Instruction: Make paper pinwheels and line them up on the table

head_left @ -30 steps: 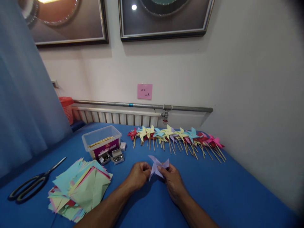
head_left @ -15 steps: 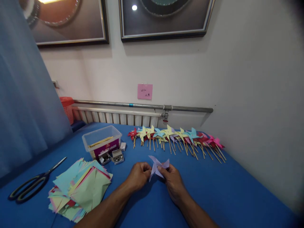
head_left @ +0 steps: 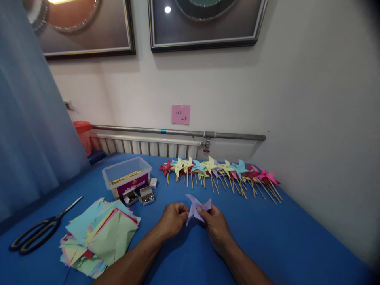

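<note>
A lilac paper pinwheel (head_left: 196,208) with folded blades is held above the blue table. My right hand (head_left: 218,227) pinches it from the right, thumb pressed near its middle. Beside its left blades is my left hand (head_left: 173,219), fingers curled and pinched together. Whatever lies between those left fingertips is hidden, and whether they touch the paper I cannot tell. No stick shows on this pinwheel. Small open boxes of metal tacks (head_left: 147,198) stand beyond my left hand. At the left lies a stack of cut coloured paper (head_left: 103,233).
Finished pinwheels on sticks (head_left: 210,168) lie in a row along the back. A clear plastic tub (head_left: 130,174) holds thin sticks. Black-handled scissors (head_left: 44,229) rest at the far left, near a blue curtain (head_left: 32,107). A pipe (head_left: 148,130) and radiator run behind the table.
</note>
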A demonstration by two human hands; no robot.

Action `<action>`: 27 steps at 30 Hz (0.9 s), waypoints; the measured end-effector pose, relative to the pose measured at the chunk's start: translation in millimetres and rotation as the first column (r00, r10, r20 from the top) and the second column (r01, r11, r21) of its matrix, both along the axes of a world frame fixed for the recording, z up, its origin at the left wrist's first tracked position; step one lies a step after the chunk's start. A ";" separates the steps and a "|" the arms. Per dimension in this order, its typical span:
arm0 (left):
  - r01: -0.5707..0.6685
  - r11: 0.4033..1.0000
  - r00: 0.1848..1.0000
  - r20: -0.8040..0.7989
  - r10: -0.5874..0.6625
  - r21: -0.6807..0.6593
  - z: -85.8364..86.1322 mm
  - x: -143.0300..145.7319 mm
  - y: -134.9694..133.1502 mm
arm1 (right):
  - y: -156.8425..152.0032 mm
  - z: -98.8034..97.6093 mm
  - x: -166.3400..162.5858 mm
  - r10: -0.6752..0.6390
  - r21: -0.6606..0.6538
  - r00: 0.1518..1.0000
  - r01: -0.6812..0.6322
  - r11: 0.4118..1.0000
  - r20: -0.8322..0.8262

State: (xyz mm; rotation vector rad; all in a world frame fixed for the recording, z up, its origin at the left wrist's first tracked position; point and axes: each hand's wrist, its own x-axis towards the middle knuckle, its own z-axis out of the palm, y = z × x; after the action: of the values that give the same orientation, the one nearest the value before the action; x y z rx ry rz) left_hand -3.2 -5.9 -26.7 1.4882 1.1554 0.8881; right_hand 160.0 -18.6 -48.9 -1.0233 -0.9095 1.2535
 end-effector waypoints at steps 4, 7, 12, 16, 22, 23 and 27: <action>-0.005 1.000 1.000 -0.007 0.005 0.001 1.3 0.2 0.1 | -0.6 1.1 -0.3 0.011 0.000 0.999 -0.011 1.000 -0.040; -0.009 1.000 1.000 -0.010 0.009 -0.009 4.3 0.4 -1.3 | -0.6 0.9 -0.1 0.012 -0.001 0.999 -0.012 1.000 -0.039; -0.001 1.000 1.000 -0.008 0.001 -0.005 2.1 -0.2 -0.7 | -0.2 -0.4 0.6 0.010 0.006 1.000 -0.010 1.000 -0.011; 0.011 1.000 1.000 -0.010 -0.011 0.012 -0.9 -1.1 0.3 | 0.2 -0.6 1.0 0.011 0.007 1.000 -0.011 1.000 -0.011; 0.006 1.000 1.000 -0.016 -0.006 0.018 3.1 -1.0 -1.7 | 2.1 -3.1 1.3 0.005 0.008 1.000 -0.005 1.000 0.030; 0.000 1.000 1.000 -0.016 0.000 0.013 3.5 -0.6 -1.9 | 2.4 -3.4 1.1 0.004 0.008 0.999 -0.005 1.000 0.034; -0.015 1.000 1.000 -0.003 0.015 -0.002 3.6 1.2 -2.3 | 3.1 -3.2 0.3 0.001 0.013 1.000 -0.002 1.000 0.027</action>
State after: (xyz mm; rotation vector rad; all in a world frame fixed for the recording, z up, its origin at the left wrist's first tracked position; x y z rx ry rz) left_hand -2.0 -8.2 -23.0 1.4815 1.1704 0.8950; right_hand 160.3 -15.5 -52.0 -1.0317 -0.9377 1.2366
